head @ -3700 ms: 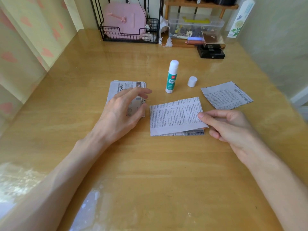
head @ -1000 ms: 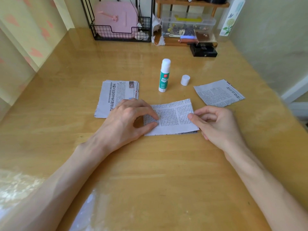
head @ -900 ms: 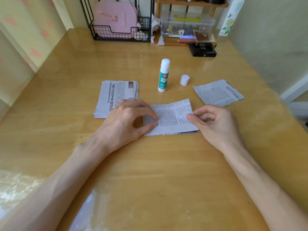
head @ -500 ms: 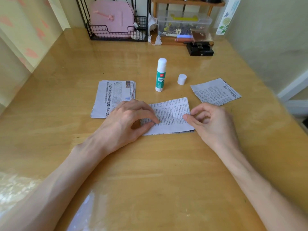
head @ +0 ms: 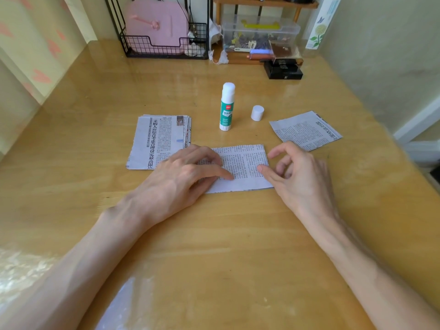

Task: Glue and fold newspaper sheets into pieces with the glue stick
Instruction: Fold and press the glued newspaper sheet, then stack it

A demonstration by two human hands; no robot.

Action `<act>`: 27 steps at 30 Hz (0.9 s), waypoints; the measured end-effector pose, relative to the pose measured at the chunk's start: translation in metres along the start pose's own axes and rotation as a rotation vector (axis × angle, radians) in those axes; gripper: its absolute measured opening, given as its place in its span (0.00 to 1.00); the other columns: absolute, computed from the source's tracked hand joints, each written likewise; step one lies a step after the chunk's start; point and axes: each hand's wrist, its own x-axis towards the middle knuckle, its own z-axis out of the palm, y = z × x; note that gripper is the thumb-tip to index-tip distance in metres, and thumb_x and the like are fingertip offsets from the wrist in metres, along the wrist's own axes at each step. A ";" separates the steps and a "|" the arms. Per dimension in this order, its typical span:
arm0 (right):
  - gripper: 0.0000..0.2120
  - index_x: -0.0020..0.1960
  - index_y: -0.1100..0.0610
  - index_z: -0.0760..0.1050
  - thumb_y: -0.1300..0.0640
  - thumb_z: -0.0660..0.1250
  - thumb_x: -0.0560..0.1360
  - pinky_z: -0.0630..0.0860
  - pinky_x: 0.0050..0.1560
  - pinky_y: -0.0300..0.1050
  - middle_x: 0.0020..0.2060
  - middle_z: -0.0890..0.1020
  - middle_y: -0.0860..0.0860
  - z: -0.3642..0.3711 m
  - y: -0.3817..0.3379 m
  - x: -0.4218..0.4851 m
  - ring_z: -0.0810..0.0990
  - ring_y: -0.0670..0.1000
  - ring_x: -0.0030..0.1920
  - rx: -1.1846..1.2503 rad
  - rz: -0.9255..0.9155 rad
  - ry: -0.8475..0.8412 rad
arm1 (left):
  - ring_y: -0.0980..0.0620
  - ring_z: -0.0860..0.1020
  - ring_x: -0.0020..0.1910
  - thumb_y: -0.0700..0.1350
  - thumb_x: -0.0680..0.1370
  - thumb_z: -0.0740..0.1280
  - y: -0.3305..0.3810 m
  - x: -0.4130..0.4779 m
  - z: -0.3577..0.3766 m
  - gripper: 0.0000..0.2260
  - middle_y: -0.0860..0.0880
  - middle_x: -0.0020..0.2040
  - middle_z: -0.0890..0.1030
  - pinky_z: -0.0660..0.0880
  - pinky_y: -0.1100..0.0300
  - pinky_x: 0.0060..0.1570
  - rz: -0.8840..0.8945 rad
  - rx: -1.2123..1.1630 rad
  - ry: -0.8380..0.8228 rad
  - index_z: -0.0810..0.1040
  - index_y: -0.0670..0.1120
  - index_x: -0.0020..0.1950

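Left grip (head: 183, 177) palm down, fingers stretched flat; right grip (head: 297, 173) loosely curled, thumb pointing inward, index raised.

The left hand (head: 176, 179) hid the left end of the folded sheet (head: 245, 160) and the lower right corner of the paper stack (head: 157, 136). The frame's top edge cut off the wooden shelf (head: 264, 2); the clear box's (head: 259, 32) contents were too small to tell.

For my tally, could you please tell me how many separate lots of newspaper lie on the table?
3: a stack at the left, a folded piece in the middle, and a loose piece at the right. The stack's sheets cannot be counted.
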 end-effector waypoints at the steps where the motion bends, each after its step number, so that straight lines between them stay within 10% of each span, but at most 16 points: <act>1: 0.12 0.49 0.48 0.79 0.49 0.80 0.73 0.77 0.40 0.51 0.32 0.77 0.44 0.002 0.000 -0.001 0.74 0.43 0.33 0.001 -0.039 0.007 | 0.51 0.77 0.62 0.48 0.85 0.63 0.000 0.000 0.000 0.12 0.56 0.61 0.77 0.78 0.50 0.54 0.001 0.003 0.002 0.82 0.60 0.64; 21: 0.15 0.66 0.48 0.82 0.49 0.64 0.83 0.64 0.70 0.55 0.66 0.81 0.45 0.034 -0.013 -0.005 0.76 0.48 0.67 -0.180 -0.569 -0.168 | 0.56 0.71 0.59 0.67 0.77 0.64 0.001 -0.002 -0.005 0.27 0.54 0.62 0.80 0.62 0.63 0.63 -0.160 0.124 0.059 0.83 0.49 0.66; 27: 0.20 0.75 0.48 0.74 0.48 0.55 0.87 0.63 0.69 0.57 0.73 0.75 0.47 0.036 -0.021 -0.004 0.71 0.51 0.72 -0.318 -0.592 -0.238 | 0.51 0.75 0.64 0.73 0.77 0.60 -0.004 -0.004 -0.005 0.33 0.54 0.65 0.78 0.65 0.53 0.70 -0.197 0.198 0.027 0.81 0.49 0.69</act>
